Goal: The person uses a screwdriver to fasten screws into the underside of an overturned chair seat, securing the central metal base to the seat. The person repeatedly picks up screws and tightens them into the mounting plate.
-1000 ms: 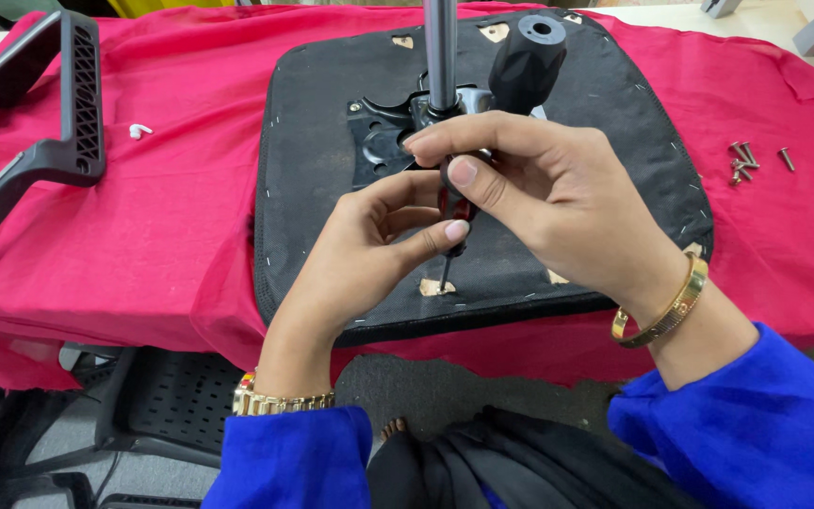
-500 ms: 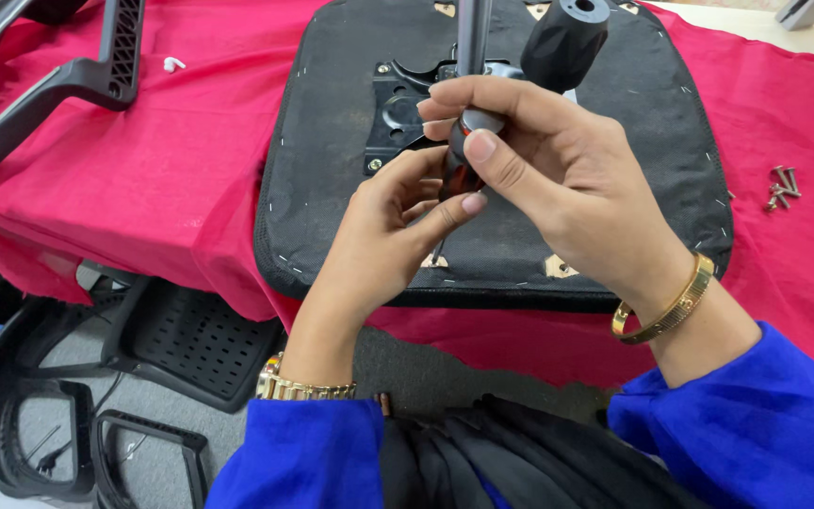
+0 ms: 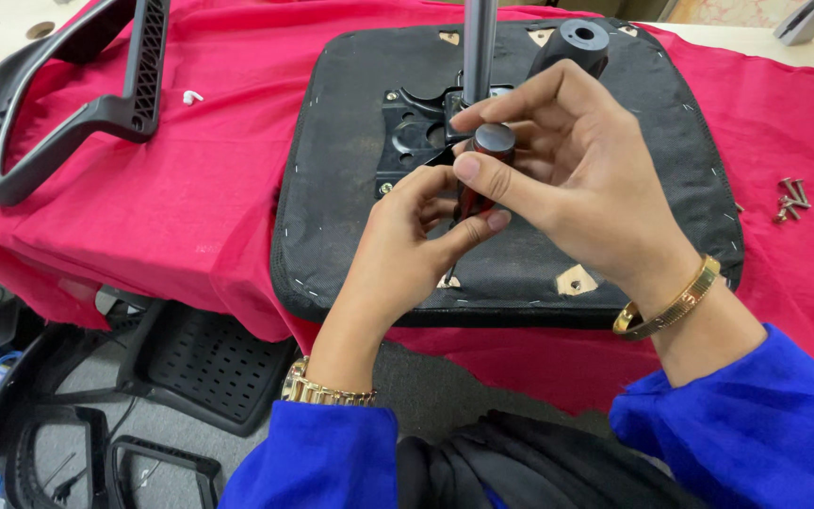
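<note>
A black upturned chair seat (image 3: 350, 207) lies on a red cloth (image 3: 190, 198), with a black metal mechanism plate (image 3: 412, 132) and a grey gas cylinder (image 3: 478, 42) standing on it. My right hand (image 3: 567, 179) grips the dark red handle of a screwdriver (image 3: 492, 146) held upright over the seat's near part. My left hand (image 3: 407, 245) steadies the screwdriver's lower part with its fingertips; the tip is hidden behind the fingers. Both sleeves are blue.
A black plastic armrest (image 3: 68, 113) lies at the left on the cloth. Several loose screws (image 3: 798, 198) lie at the right. A small white piece (image 3: 190, 96) sits near the armrest. More black chair parts (image 3: 190, 368) lie on the floor below left.
The view has shifted, so the seat sits more to the right. My hands stay on the screwdriver, with the right hand's fingers turned a little around the handle.
</note>
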